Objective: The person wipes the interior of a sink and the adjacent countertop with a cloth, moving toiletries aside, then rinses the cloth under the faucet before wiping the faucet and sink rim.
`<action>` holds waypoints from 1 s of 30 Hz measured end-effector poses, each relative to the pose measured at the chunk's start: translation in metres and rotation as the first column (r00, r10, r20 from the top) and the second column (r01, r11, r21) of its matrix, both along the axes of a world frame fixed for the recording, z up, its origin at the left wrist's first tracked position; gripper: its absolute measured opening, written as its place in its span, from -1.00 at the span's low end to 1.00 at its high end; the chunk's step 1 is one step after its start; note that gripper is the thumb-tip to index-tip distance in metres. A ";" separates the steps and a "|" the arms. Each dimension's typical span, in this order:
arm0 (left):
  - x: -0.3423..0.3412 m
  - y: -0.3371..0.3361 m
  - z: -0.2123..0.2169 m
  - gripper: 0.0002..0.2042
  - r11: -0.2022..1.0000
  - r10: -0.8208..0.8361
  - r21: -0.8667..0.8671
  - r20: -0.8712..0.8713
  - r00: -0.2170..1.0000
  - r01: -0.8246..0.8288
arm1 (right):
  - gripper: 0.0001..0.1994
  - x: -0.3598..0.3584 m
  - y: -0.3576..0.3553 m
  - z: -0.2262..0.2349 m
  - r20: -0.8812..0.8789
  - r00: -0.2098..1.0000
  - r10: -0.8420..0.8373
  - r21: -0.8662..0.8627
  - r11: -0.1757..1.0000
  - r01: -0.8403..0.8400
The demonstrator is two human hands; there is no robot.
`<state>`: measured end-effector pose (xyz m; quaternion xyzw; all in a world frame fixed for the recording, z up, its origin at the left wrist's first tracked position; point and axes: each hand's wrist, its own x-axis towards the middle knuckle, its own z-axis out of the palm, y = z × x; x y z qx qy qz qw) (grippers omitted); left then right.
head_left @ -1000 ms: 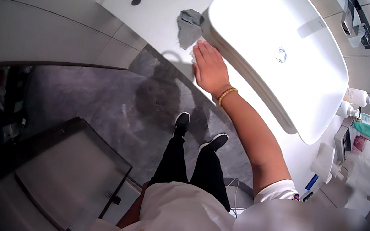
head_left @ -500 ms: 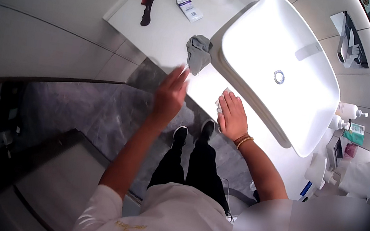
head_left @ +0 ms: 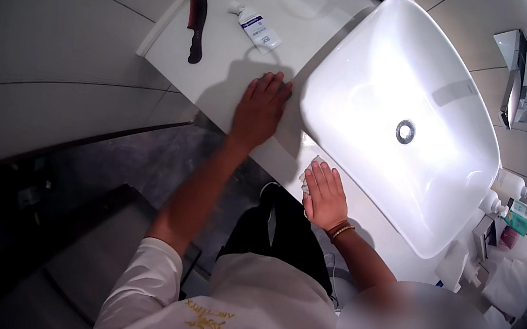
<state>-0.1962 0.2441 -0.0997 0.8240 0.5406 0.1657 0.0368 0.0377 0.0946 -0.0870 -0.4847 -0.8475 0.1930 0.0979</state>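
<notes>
Left hand [head_left: 260, 114]: centre of the frame, palm down on the white counter [head_left: 167, 39], fingers slightly parted over a grey cloth [head_left: 281, 89], of which only a scrap showed; whether they gripped it could not be told

Right hand [head_left: 328, 197]: right of the frame's middle, apart from the left, laid flat with fingers straight and side by side on a crumpled white wad [head_left: 305, 179], just beside the near edge of the basin; beaded bracelet [head_left: 340, 230] at the wrist

Basin [head_left: 373, 78]: white, upper right, drain [head_left: 405, 132] uncovered

Comb [head_left: 197, 23]: dark, upper left, flat on the counter

Tube [head_left: 259, 31]: white and purple, upper left of centre, right of the comb

Stage: handling of cloth and wad seemingly under way, both beneath the hands and neither set aside; comb and tube lay loose on the counter; how much of the surface had been gone over, or was left, could not be judged

Change from half a second earlier: left hand moved onto the cloth, then almost wholly exposed, now largely covered; right hand kept to the wad; the view itself had shifted
</notes>
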 end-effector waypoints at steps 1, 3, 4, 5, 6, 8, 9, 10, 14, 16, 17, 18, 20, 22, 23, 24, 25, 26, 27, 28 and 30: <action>-0.006 0.005 0.003 -0.58 0.998 -0.021 -0.063 -0.035 0.999 0.019 | -0.48 0.001 -0.001 0.000 -0.001 1.000 -0.004 0.008 1.000 0.004; -0.023 0.014 0.001 -0.56 0.998 -0.044 -0.044 -0.059 0.997 0.042 | -0.48 0.001 0.000 0.001 -0.006 1.000 -0.009 0.006 1.000 0.009; -0.031 0.018 0.000 -0.55 0.998 -0.063 -0.015 -0.079 0.995 0.062 | -0.48 0.001 0.000 0.001 -0.012 1.000 -0.005 0.012 1.000 0.005; -0.040 0.023 -0.001 -0.54 0.997 -0.082 -0.015 -0.084 0.993 0.081 | -0.48 0.000 0.000 0.001 -0.018 1.000 -0.002 0.017 1.000 0.003; -0.046 0.027 -0.001 -0.54 0.996 -0.089 -0.027 -0.085 0.992 0.087 | -0.48 -0.001 0.002 0.003 -0.020 1.000 -0.008 0.006 1.000 0.008; -0.057 0.033 0.001 -0.54 0.993 -0.112 -0.061 -0.124 0.986 0.105 | -0.48 -0.003 0.003 0.007 -0.028 0.999 -0.017 -0.010 1.000 0.016; -0.060 0.036 0.003 -0.54 0.987 -0.138 -0.099 -0.110 0.984 0.128 | -0.48 -0.004 0.003 0.007 -0.026 0.999 -0.029 -0.015 0.999 0.028; -0.063 0.039 0.003 -0.54 0.985 -0.151 -0.103 -0.106 0.983 0.141 | -0.48 -0.005 0.002 0.007 -0.036 0.998 -0.053 -0.034 0.998 0.052; -0.076 0.044 0.003 -0.54 0.959 -0.256 -0.136 -0.048 0.966 0.247 | -0.47 -0.009 0.000 0.008 0.025 0.996 -0.085 -0.068 0.994 0.087; -0.082 0.047 -0.001 -0.51 0.943 -0.305 -0.139 0.006 0.952 0.303 | -0.46 -0.021 0.007 0.009 0.028 0.992 -0.122 -0.083 0.989 0.124; -0.085 0.043 -0.003 -0.50 0.938 -0.309 -0.147 0.059 0.949 0.314 | -0.46 -0.033 0.009 0.008 0.013 0.989 -0.144 -0.077 0.986 0.145; -0.088 0.041 -0.004 -0.48 0.932 -0.313 -0.154 0.114 0.943 0.328 | -0.46 -0.046 0.012 0.007 0.001 0.986 -0.168 -0.070 0.983 0.167; -0.097 0.035 -0.002 -0.47 0.914 -0.342 -0.177 0.146 0.928 0.365 | -0.45 -0.079 0.032 0.006 -0.013 0.972 -0.233 -0.059 0.971 0.232; -0.109 0.028 0.003 -0.47 0.942 -0.286 -0.117 0.210 0.935 0.315 | -0.45 -0.111 0.059 0.008 -0.031 0.958 -0.287 -0.046 0.957 0.285; -0.119 0.021 0.002 -0.47 0.938 -0.296 -0.117 0.213 0.931 0.325 | -0.46 -0.125 0.073 0.009 -0.025 0.947 -0.322 0.002 0.947 0.322; -0.130 0.010 -0.003 -0.47 0.969 -0.193 -0.099 0.256 0.947 0.224 | -0.47 -0.139 0.087 0.009 -0.021 0.934 -0.356 0.050 0.933 0.356; -0.140 -0.002 -0.006 -0.46 0.989 -0.089 -0.087 0.299 0.950 0.121 | -0.47 -0.152 0.102 0.006 -0.017 0.930 -0.366 0.050 0.929 0.367; -0.148 -0.016 -0.007 -0.46 0.987 -0.100 -0.086 0.303 0.948 0.132 | -0.46 -0.163 0.119 0.001 -0.025 0.902 -0.431 0.100 0.897 0.431; -0.156 -0.031 -0.007 -0.47 0.987 0.110 -0.153 0.433 0.895 -0.047 | -0.46 -0.172 0.134 -0.004 -0.036 0.869 -0.493 0.150 0.857 0.493; -0.160 -0.040 -0.007 -0.47 0.945 0.317 -0.246 0.533 0.784 -0.214 | -0.46 -0.178 0.147 -0.007 -0.033 0.865 -0.501 0.152 0.853 0.500; -0.165 -0.046 -0.010 -0.48 0.854 0.520 -0.372 0.640 0.566 -0.364 | -0.46 -0.187 0.166 -0.008 -0.007 0.797 -0.604 0.204 0.780 0.592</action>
